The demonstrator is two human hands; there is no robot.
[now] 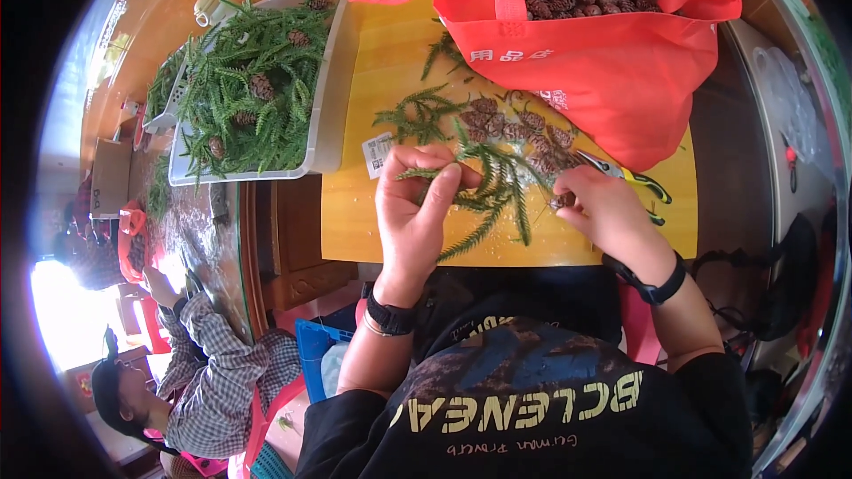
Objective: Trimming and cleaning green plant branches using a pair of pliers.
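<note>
My left hand (415,213) is closed in a pinch on the stem end of a green artificial pine sprig (497,179), whose needled branches fan out to the right over the table. Between the fingertips of my right hand (612,213) is a small brown pine cone (562,201), just right of the sprig's tips. Beyond both hands lies a loose cluster of pine cones (519,127). Pliers (643,182) with yellow and black handles rest beside my right hand, partly covered by it. Another green sprig (417,113) lies flat beyond my left hand.
A red bag (612,80) full of pine cones stands at the far right of the yellow table (364,231). Far left, a white tray (319,137) holds green sprigs with cones. A white label (378,155) lies near it. A person in a checked shirt (222,399) sits at lower left.
</note>
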